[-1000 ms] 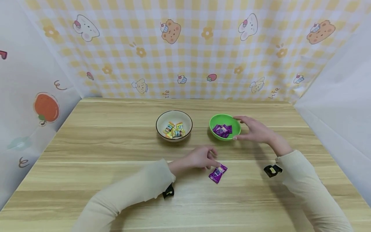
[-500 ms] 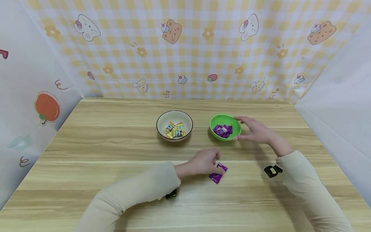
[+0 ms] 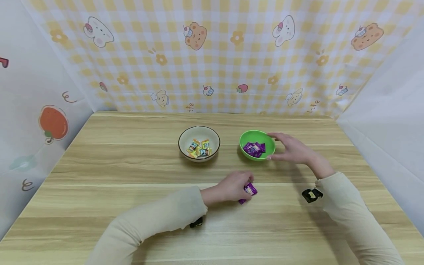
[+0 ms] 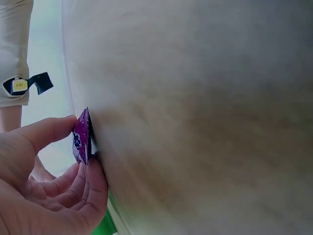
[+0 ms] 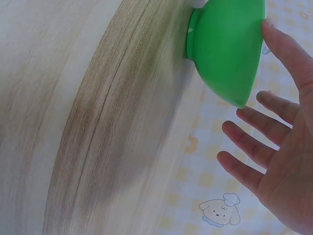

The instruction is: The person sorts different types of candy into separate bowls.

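In the head view, my left hand [image 3: 232, 187] pinches a purple-wrapped candy [image 3: 250, 189] low over the middle of the table. The left wrist view shows this candy [image 4: 81, 139] held on edge between thumb and fingers, close to the tabletop. Right of centre stands a green bowl [image 3: 252, 135] with several purple-wrapped candies [image 3: 254, 149] inside. My right hand [image 3: 293, 150] spans the bowl's right side, thumb and fingertips at the rim. Its fingers look extended and spread in the right wrist view, beside the bowl's outer wall [image 5: 227, 51].
Left of the green bowl is a cream bowl [image 3: 198, 133] with a dark rim, holding several yellow-wrapped candies [image 3: 199, 149]. Both stand on a wooden table [image 3: 116, 165], with a yellow checked cloth [image 3: 218, 70] behind it.
My left hand has moved onto the loose purple candy, closed its fingers on it and drawn it slightly up and left. The right hand has stayed at the green bowl.
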A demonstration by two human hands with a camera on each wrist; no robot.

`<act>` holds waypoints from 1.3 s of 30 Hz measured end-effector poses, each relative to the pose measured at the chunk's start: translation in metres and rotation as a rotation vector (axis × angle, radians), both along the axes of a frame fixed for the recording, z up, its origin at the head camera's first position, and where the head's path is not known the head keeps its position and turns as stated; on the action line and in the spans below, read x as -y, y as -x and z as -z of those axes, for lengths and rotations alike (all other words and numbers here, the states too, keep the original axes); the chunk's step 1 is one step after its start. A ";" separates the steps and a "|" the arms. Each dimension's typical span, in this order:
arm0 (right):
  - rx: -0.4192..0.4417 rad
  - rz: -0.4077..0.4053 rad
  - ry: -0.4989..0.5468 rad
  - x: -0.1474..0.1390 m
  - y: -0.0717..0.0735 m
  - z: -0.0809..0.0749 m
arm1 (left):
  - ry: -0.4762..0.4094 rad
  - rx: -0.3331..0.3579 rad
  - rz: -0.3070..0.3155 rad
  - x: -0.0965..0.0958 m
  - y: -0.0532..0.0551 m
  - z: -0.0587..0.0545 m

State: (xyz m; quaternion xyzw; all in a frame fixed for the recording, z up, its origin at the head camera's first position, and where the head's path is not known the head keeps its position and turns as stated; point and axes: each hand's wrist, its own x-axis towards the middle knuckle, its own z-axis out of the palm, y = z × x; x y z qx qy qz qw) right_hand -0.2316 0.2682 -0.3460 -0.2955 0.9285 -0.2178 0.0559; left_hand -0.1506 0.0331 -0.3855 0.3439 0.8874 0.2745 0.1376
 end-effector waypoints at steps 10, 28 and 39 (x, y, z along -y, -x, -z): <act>-0.007 0.004 0.007 -0.001 0.000 0.001 | -0.067 0.046 -0.018 0.009 0.005 0.001; 0.005 -0.002 0.001 -0.001 0.001 0.002 | -0.428 0.476 -0.315 0.015 0.045 -0.038; 0.016 0.001 -0.002 -0.001 -0.003 -0.001 | -0.511 0.467 -0.462 -0.001 0.073 -0.050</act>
